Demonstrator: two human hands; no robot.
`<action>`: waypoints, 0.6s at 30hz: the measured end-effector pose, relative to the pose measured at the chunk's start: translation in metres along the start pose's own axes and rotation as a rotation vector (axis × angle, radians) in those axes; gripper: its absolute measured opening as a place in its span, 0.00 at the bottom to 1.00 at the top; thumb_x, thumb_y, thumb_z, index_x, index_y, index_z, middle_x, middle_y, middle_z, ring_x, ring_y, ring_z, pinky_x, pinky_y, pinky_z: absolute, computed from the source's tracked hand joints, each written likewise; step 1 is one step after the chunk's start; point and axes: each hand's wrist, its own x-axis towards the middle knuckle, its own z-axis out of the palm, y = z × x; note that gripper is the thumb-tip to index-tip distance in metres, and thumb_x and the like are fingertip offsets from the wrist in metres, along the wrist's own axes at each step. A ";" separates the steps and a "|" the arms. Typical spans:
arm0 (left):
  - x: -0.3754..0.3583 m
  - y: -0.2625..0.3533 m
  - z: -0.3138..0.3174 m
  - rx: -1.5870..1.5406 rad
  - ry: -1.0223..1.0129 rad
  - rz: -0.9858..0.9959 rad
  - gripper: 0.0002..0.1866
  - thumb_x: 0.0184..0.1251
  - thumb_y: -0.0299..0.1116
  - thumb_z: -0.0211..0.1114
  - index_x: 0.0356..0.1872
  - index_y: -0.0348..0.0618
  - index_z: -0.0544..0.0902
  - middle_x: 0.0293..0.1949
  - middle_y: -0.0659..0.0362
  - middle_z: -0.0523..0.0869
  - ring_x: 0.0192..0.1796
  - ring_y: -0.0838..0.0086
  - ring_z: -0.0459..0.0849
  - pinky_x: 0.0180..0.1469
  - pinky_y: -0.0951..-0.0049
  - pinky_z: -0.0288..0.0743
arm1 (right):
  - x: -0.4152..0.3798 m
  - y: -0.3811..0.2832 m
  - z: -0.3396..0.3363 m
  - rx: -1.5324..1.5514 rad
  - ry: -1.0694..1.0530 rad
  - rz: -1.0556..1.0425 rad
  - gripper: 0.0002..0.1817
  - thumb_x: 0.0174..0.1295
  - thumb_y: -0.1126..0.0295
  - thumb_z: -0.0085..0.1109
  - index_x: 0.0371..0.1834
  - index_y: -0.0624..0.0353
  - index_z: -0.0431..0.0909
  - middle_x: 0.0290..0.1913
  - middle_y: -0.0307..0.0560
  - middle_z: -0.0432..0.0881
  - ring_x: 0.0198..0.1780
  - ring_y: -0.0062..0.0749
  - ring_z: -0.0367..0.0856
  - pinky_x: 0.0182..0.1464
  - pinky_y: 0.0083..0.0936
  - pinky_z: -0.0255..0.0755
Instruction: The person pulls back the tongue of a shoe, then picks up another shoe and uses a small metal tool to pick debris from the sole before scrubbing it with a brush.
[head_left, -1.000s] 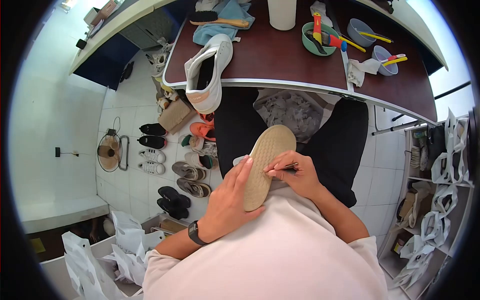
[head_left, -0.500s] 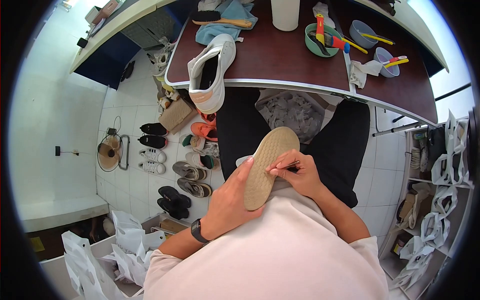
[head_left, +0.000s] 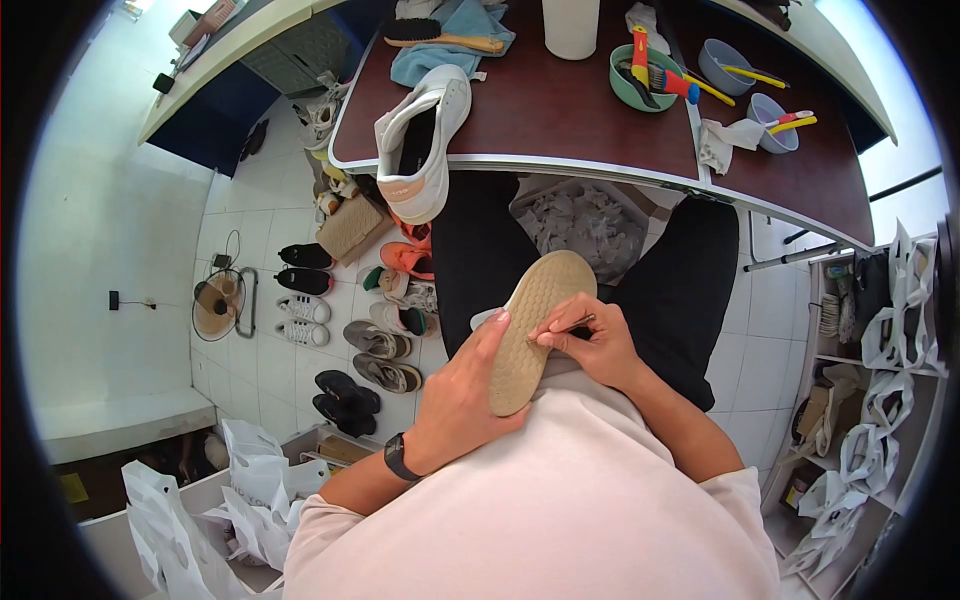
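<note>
A shoe [head_left: 545, 300] lies sole up over my lap, its beige sole covered in a small raised pattern. My left hand [head_left: 462, 395] is closed around its left side and lower end, the thumb resting near the sole's edge. On the sole's right half, my right hand [head_left: 592, 340] pinches a thin, dark metal tool [head_left: 583, 322], fingertips touching the surface. The tool's tip is too small to make out. A white sneaker [head_left: 425, 140] with a pinkish heel stands on the front edge of the dark red table [head_left: 545, 125].
On the table are a wooden-handled brush [head_left: 460, 43] on a blue cloth [head_left: 425, 65], a white cylinder [head_left: 570, 30] and a green bowl [head_left: 630, 92] of brushes. A bag of crumpled paper [head_left: 585, 225] sits below. Shoes and a fan [head_left: 217, 305] stand at left.
My right fingertips have shifted very slightly left on the sole. The shoe is tilted a touch differently, still held by my left hand.
</note>
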 end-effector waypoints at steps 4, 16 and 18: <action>0.001 -0.001 0.000 0.002 0.015 0.003 0.60 0.40 0.39 0.83 0.77 0.41 0.58 0.68 0.48 0.75 0.55 0.54 0.86 0.51 0.63 0.84 | 0.000 0.001 0.005 -0.065 0.044 -0.067 0.09 0.63 0.82 0.68 0.35 0.62 0.76 0.38 0.49 0.89 0.46 0.33 0.91 0.45 0.25 0.84; 0.000 -0.001 0.000 -0.005 0.006 -0.017 0.60 0.39 0.39 0.83 0.77 0.41 0.59 0.69 0.49 0.75 0.53 0.55 0.87 0.49 0.63 0.84 | -0.006 0.002 0.005 -0.065 0.061 -0.074 0.09 0.62 0.83 0.68 0.36 0.62 0.76 0.38 0.50 0.89 0.45 0.32 0.91 0.47 0.25 0.84; 0.000 -0.002 0.000 -0.001 0.008 -0.008 0.60 0.39 0.39 0.83 0.77 0.41 0.59 0.70 0.49 0.74 0.55 0.55 0.86 0.50 0.63 0.84 | -0.005 0.002 0.005 -0.067 0.060 -0.062 0.09 0.62 0.83 0.68 0.36 0.62 0.76 0.38 0.50 0.89 0.45 0.32 0.91 0.46 0.25 0.84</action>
